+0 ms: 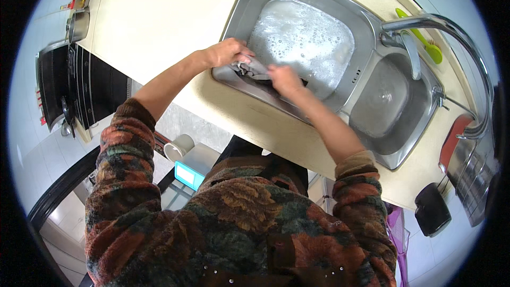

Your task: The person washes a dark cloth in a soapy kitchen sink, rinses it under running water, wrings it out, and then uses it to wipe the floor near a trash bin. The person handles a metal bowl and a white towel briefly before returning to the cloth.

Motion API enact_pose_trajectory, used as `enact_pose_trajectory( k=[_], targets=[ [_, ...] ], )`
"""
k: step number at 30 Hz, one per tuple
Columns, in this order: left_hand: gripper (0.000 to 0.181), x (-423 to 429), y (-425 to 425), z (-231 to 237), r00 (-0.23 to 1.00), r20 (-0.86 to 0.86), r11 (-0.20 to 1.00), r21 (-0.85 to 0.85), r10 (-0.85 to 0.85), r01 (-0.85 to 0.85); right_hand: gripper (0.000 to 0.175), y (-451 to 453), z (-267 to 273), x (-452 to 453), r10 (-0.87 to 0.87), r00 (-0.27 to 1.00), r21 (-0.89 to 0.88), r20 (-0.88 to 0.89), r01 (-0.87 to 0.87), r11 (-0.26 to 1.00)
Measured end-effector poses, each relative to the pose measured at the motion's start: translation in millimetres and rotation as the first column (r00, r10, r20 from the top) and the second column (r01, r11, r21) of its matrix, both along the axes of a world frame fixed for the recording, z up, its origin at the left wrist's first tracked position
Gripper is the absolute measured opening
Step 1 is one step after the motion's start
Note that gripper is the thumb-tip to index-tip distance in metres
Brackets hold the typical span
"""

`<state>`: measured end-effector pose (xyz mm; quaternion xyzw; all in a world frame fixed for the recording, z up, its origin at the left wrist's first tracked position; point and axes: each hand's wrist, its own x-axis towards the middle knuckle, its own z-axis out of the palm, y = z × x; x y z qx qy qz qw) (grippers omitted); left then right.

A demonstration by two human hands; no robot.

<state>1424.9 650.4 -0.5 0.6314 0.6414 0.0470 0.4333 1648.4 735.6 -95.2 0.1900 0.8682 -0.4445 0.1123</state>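
Note:
Over the near left rim of the large stainless steel sink basin [243,20], a grey cloth [255,68] is bunched and stretched between my hands. Its left end is gripped by my left hand [229,52]. My right hand [285,79] is blurred and closed around the other end. Below the cloth and right hand, a dark flat object [263,81] shows in part; what it is I cannot tell. White suds and bubbles cover the water [303,44] in the basin.
A chrome faucet [414,22] arches over the smaller basin [382,95], which holds cloudy water. A green brush [432,52] lies behind it. Knife holder [432,209] and wire rack [470,187] stand right. Cream countertop [171,20] extends left towards a steel pot [79,27].

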Motion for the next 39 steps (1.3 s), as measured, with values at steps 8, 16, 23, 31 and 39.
enact_pose_trajectory(
  k=[8, 16, 23, 31, 39],
  targets=[
    [0.025, 41.8, 48.0, -59.9, 0.955, -0.149, 0.947, 0.237, 0.256, -0.217, 0.027, 119.3, -72.9, 37.0, -0.396, 0.91, -0.12, 0.12, 0.409, 0.905],
    [0.079, 105.4, 54.6, -129.6, 0.775, -0.632, 0.998, -0.053, -0.003, -0.04, 0.036, 77.6, -78.0, 21.2, -0.734, 0.677, 0.575, 0.063, 0.576, 0.581],
    [0.075, 70.3, 75.4, -136.4, 0.828, -0.56, 0.978, -0.166, 0.009, -0.123, 0.033, 109.9, -98.9, 6.4, -0.854, 0.462, 0.456, 0.24, 0.723, 0.52],
    [0.03, 17.2, 105.0, -54.6, 0.876, -0.078, 0.81, 0.427, 0.475, -0.401, 0.013, 167.4, -46.5, -118.8, -0.834, 0.043, -0.722, 0.55, 0.527, -0.449],
    [0.031, -35.5, 124.9, 10.7, 0.835, 0.042, 0.725, 0.474, 0.549, -0.5, 0.034, 103.6, -26.9, -210.3, -0.867, 0.233, -0.789, 0.441, 0.562, -0.25]
  ],
)
